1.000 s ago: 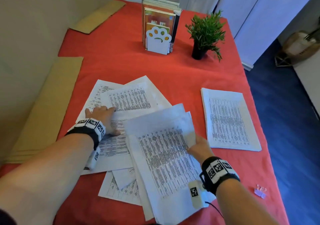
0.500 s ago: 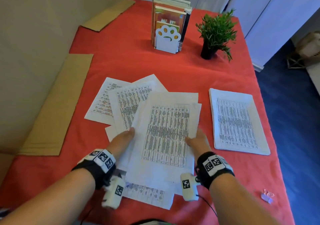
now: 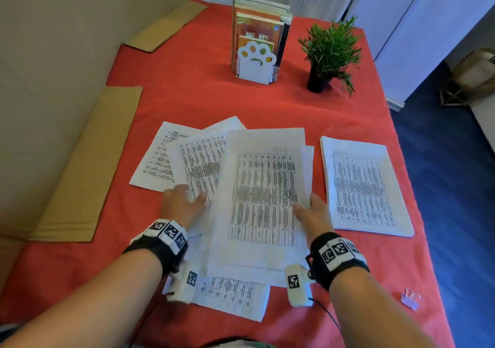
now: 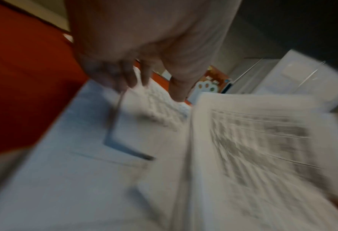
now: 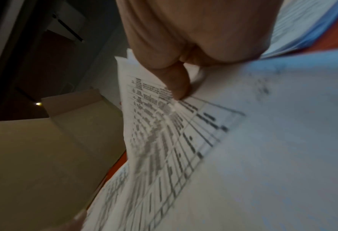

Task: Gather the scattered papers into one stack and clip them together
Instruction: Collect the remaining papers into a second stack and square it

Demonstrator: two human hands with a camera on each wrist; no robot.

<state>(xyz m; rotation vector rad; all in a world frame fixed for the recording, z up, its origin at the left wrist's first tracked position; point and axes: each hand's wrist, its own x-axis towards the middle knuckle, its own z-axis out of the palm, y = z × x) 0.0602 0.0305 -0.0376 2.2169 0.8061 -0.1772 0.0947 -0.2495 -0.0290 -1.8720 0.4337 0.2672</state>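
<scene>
Printed sheets lie fanned on the red tablecloth (image 3: 214, 98). My right hand (image 3: 308, 208) grips the right edge of a bundle of papers (image 3: 262, 195), thumb on top; the right wrist view shows the thumb (image 5: 176, 87) pressing the printed top sheet (image 5: 243, 140). My left hand (image 3: 187, 200) rests on the overlapping sheets (image 3: 198, 163) left of the bundle, fingers (image 4: 128, 78) touching paper in the blurred left wrist view. One more sheet (image 3: 233, 297) lies near the front edge. A pink binder clip (image 3: 411, 298) sits at the front right, apart from both hands.
A separate neat stack of papers (image 3: 361, 187) lies right of the bundle. A paw-shaped book holder (image 3: 257, 64) and a potted plant (image 3: 329, 53) stand at the back. Cardboard sheets (image 3: 88, 165) line the left side. The table's right edge drops to blue floor (image 3: 442, 187).
The bundle has turned square to me and moved toward the middle. My left hand has left the bundle's left edge and moved onto the sheets to its left.
</scene>
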